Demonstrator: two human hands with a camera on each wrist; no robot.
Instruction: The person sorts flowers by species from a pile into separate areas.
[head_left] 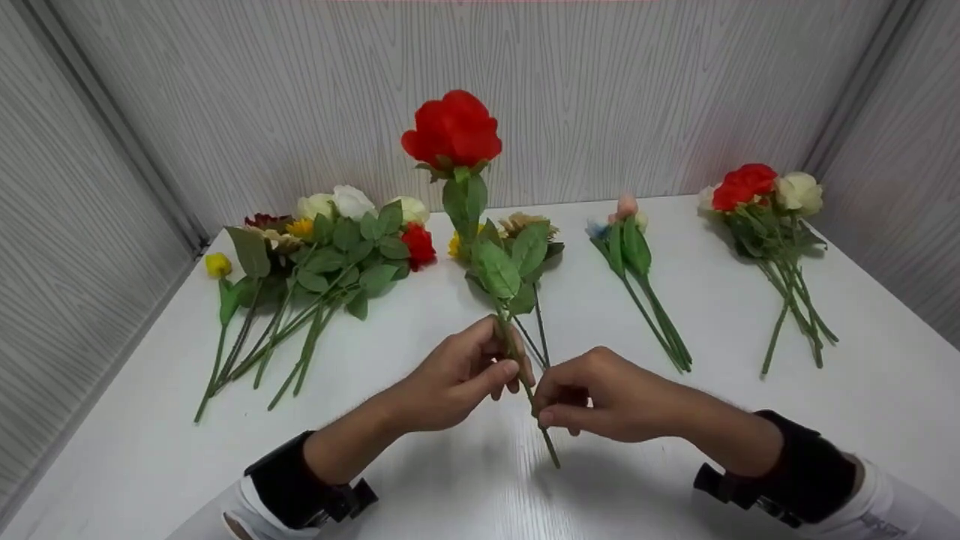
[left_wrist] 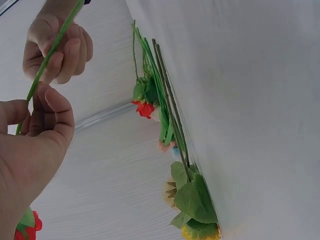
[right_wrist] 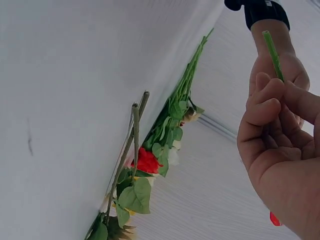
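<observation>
A red artificial rose (head_left: 452,131) with a leafy green stem is held up above the middle of the table, tilted slightly to the left. My left hand (head_left: 461,375) pinches its stem between thumb and fingers, below the leaves. Lower down, near the cut end, my right hand (head_left: 607,394) pinches the same stem. In the left wrist view the green stem (left_wrist: 55,47) runs between both hands. The stem's end (right_wrist: 272,52) sticks out past the right fingers in the right wrist view.
Behind the hands lie sunflowers (head_left: 529,225) with brown stems. A large mixed pile of flowers (head_left: 330,255) spreads at the left, beside a yellow tulip (head_left: 218,265). Several tulips (head_left: 634,247) lie right of centre, and a bunch of roses (head_left: 750,191) at the far right. Panelled walls enclose the table.
</observation>
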